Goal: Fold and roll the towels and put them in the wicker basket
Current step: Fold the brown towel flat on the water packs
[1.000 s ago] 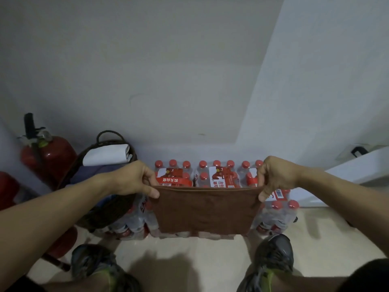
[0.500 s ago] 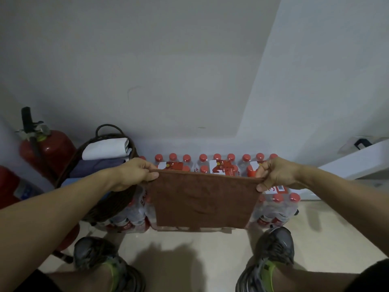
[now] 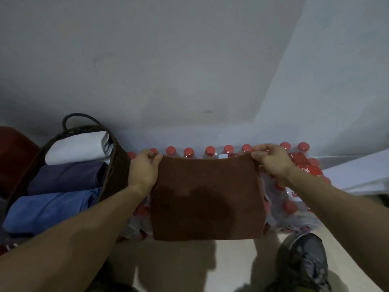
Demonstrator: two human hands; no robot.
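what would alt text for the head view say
Two hands, left hand and right hand, pinch the top corners of a brown towel over packs of red-capped bottles. At left, a wicker basket holds white, navy and blue towels.

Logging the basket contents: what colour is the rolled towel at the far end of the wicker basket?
White, best seen in the head view, beyond the navy and blue towels.

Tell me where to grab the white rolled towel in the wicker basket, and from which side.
Grip the white rolled towel round its middle, coming down from above. It lies on its side at the far end of the dark wicker basket, top exposed; the basket wall and the navy rolled towel beside it block the sides. Both hands are busy with the brown towel.
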